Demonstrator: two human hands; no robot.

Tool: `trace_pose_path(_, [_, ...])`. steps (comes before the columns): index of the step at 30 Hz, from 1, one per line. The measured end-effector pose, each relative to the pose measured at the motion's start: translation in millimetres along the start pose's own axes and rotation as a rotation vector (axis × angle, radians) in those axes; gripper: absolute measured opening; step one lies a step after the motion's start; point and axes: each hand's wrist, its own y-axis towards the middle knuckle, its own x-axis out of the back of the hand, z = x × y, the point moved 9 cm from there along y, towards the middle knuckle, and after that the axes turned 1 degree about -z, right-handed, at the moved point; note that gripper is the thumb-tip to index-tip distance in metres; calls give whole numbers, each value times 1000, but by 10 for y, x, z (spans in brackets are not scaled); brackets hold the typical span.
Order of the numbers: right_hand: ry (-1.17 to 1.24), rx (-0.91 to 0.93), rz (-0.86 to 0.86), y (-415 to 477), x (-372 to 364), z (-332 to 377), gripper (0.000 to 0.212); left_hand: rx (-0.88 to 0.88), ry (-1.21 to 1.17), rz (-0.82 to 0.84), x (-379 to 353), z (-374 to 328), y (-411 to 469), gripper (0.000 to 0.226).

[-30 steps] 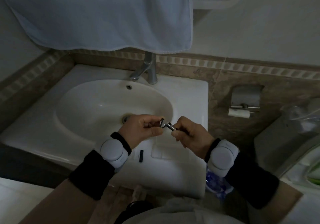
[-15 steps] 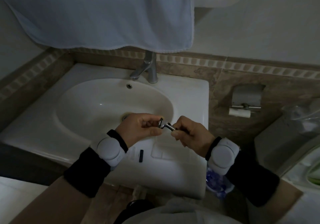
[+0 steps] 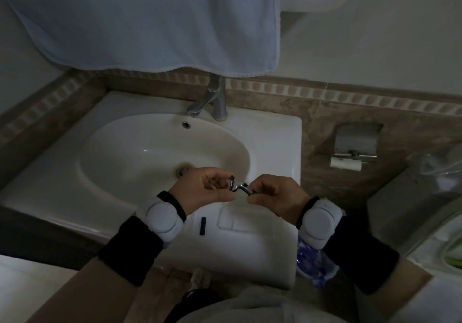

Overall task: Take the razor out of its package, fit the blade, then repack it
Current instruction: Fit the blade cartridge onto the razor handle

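Blade-fitting step, frame centre over sink (image 3: pixel 275 132): right hand (image 3: pixel 277 195) closed on razor (image 3: pixel 241 188) handle, left hand (image 3: pixel 205 189) pinching at its head. Blade seating unclear. Next: press home, then repack.

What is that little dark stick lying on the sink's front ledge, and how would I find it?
Start at the white sink and follow its flat front ledge toward the person. Below the gap between the two hands, left of a shallow rectangular soap recess, lies a small dark bar. It is the only dark loose piece on the white ledge; what it is cannot be told.
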Motion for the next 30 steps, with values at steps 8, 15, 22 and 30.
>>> trace_pose_path(8, [146,-179,-142,-20,62,-441,14,109,294,79,-308,638,-53,113])
trace_pose_path(15, [49,-233,-178,-47,39,-599,11,121,572,94,-481,906,-88,110])
trace_pose_path(22, [-314,-131,-51,4,-193,-577,16,144,605,98,-468,952,-64,101])
trace_pose_path(30, [-443,-114,17,19,-314,-645,19,160,622,113,-453,1005,-62,97])
